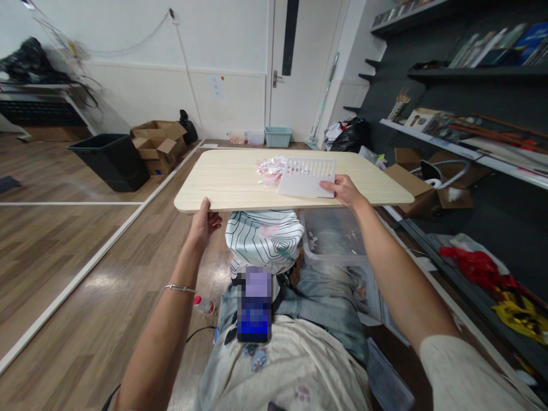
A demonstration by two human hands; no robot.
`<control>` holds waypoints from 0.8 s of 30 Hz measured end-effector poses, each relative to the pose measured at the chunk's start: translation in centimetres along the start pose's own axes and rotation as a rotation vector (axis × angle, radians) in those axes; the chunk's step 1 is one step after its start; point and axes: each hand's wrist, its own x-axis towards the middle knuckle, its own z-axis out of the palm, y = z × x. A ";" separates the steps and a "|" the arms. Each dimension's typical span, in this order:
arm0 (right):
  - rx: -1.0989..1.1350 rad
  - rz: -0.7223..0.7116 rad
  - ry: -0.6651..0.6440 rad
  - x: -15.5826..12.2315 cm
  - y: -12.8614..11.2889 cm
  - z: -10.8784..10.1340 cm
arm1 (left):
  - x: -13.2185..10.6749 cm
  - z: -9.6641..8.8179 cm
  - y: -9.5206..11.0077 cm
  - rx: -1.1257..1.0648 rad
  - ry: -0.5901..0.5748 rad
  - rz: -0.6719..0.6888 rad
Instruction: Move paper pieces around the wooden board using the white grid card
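Observation:
My right hand [346, 191] holds a white plastic panel [305, 185] with a row of slots by its lower right corner, thumb on its face. The panel leans over the small pale wood table [231, 180]. Beside and partly behind it lies a heap of small red-and-white packets or scraps [269, 170], too small to make out. My left hand [207, 222] grips the table's near left edge, thumb on the rim and fingers curled below it. A patterned cloth bag [263, 240] sits under the near edge, a phone [254, 302] on my lap.
A clear plastic bin [334, 245] with small white pieces stands below the table at right. Shelves [466, 145] and an open cardboard box [415, 182] line the right side. A black bin [113, 162] stands at left, a bottle [204, 305] on the floor.

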 end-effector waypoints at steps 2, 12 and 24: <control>-0.002 0.005 0.006 0.0 -0.1 0.1 | 0.1 0.4 -0.2 -0.030 0.004 0.011; -0.006 0.006 0.023 -0.2 -0.5 0.4 | -0.7 0.4 -0.7 -0.011 0.021 0.077; 0.009 0.005 0.020 -0.3 -0.6 0.5 | 0.0 -1.4 1.2 -0.038 -0.043 -0.091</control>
